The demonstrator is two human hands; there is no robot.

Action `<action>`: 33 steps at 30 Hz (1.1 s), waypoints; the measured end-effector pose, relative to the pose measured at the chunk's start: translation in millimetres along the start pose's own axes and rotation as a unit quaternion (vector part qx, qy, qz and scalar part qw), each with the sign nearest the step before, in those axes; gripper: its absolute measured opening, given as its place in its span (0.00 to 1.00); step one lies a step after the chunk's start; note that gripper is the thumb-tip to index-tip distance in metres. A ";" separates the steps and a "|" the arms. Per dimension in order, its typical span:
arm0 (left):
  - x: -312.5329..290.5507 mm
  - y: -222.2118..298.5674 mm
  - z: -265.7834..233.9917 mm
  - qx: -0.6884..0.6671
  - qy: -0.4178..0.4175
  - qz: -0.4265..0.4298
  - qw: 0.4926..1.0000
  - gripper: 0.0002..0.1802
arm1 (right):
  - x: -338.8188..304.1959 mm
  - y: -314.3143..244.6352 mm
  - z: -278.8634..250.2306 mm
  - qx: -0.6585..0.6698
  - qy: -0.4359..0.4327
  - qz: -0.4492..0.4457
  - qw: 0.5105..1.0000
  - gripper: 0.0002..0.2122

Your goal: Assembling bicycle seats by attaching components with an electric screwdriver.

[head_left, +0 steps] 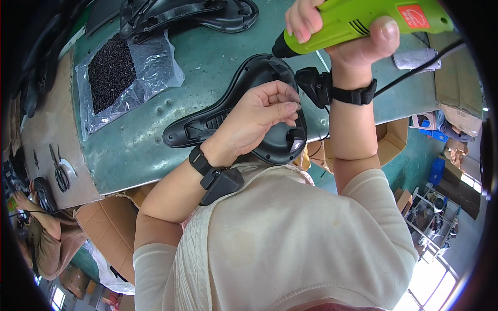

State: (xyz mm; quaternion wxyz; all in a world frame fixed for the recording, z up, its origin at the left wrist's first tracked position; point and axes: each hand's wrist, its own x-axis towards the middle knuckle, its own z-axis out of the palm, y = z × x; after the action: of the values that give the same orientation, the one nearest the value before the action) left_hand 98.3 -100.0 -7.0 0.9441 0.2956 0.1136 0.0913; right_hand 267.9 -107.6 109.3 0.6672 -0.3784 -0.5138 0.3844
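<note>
A black bicycle saddle (272, 142) lies on the green tabletop, its ribbed and hollowed side up and its narrow nose pointing left. My left hand (257, 111) is over the saddle's wide end, thumb and fingers pinched together; whatever is between the fingertips is too small to make out. Gripped in my right hand (360, 49) is a green electric screwdriver (347, 26) with a black nose. That nose points down and left, near the saddle's far rim; whether it touches cannot be told. Each wrist wears a black strapped device.
A clear plastic bag (163, 67) of small black screws (111, 72) lies left of the saddle. More black saddle parts (192, 15) are stacked beyond. Scissors (59, 173) lie at the left. A cable (415, 70) crosses at right; cardboard boxes (391, 142) stand below. Another person works at far left.
</note>
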 end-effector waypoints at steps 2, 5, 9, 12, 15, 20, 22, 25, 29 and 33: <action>0.4 2.3 0.7 0.016 0.000 -0.017 1.000 0.08 | 1.4 2.6 2.6 -0.001 0.000 0.004 1.000 0.35; -1.4 1.7 -3.4 0.001 -0.003 -0.008 1.000 0.08 | 0.9 12.3 4.7 0.005 -0.009 0.015 1.000 0.35; -1.9 1.5 -3.6 -0.007 0.000 0.005 1.000 0.09 | -1.3 10.3 11.9 0.004 -0.035 -0.002 0.999 0.35; -2.5 -2.0 -8.0 -0.026 0.026 0.024 0.999 0.09 | -4.8 -3.3 22.2 -0.032 0.005 -0.033 0.999 0.35; -1.8 -1.1 -6.2 -0.064 0.018 0.046 0.997 0.09 | -24.1 -27.3 13.4 -0.079 0.060 -0.159 0.982 0.36; -9.2 8.2 -9.5 -0.140 0.046 0.066 0.987 0.08 | -34.9 -34.5 -44.3 0.161 -0.129 -0.146 0.968 0.39; -12.3 10.6 -7.9 -0.157 0.062 0.069 0.983 0.08 | -47.9 -32.5 -37.1 0.187 -0.059 -0.131 0.972 0.37; -16.8 9.8 -1.7 -0.141 0.060 0.073 0.985 0.08 | -55.6 -27.0 -36.7 0.141 -0.062 -0.145 0.977 0.37; -18.3 7.0 -2.2 -0.133 0.060 0.078 0.986 0.08 | -62.1 -23.8 -32.2 0.107 -0.061 -0.164 0.979 0.38; -19.1 3.5 -3.4 -0.129 0.077 0.080 0.985 0.08 | -66.8 -27.6 -38.1 0.137 -0.080 -0.168 0.973 0.39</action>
State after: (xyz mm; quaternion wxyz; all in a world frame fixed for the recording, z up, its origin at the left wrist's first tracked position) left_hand 78.8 -99.9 -4.6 0.9524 0.1713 0.1490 0.2033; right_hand 296.7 -183.5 100.6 0.7243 -0.1593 -0.5643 0.3628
